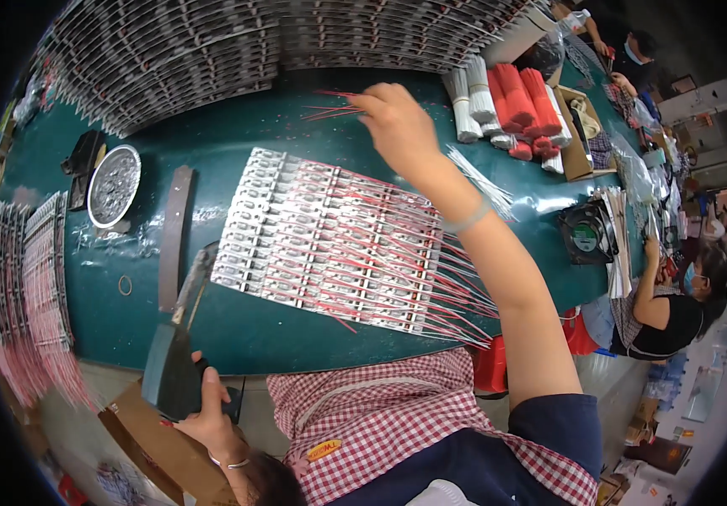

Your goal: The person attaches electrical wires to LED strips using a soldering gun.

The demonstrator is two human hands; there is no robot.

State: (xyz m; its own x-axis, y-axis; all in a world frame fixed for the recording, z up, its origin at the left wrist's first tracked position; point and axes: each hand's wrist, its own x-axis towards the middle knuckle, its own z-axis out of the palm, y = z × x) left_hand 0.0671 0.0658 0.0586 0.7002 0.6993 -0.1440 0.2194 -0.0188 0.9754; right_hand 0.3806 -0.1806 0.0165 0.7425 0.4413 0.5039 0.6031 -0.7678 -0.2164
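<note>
Our right hand (pixel 397 126) hangs above the far side of the green surface (pixel 296 341), its grip pinching a few thin red wires (pixel 334 110) between thumb and fingertips; the wires point out to the left. Our left hand (pixel 209 417) is low, off the near edge, its grip wrapped around a dark, boxy tool (pixel 169 367). The tool's narrow metal end reaches up beside the left edge of the white panel (pixel 275 219); we cannot tell whether they touch.

The panel lies flat in the middle of the surface, made of many small units in rows, with red wires running across it and trailing past its right edge. Left of it we see a brown strip (pixel 176 236), then a silvery bowl (pixel 136 181). Stacked panels (pixel 43 287) lie at the far left, red wires hanging from their near ends. Right of our right hand we find loose white wires (pixel 481 181), with red bundles (pixel 515 97) and white bundles (pixel 481 99) behind them, and a black fan (pixel 582 232) farther right.
</note>
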